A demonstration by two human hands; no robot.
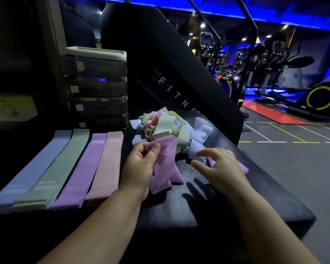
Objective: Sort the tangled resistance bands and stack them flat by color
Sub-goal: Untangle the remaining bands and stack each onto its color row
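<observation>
Head view — left hand tight around purple band — right hand loose, empty.

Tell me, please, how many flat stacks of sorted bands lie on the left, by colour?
Blue stack: 1
Green stack: 1
Purple stack: 1
Pink stack: 1
Total: 4 stacks. The number of bands in each stack cannot be told.

Bare bench pad lies open near; drawer tower blocks behind.
</observation>
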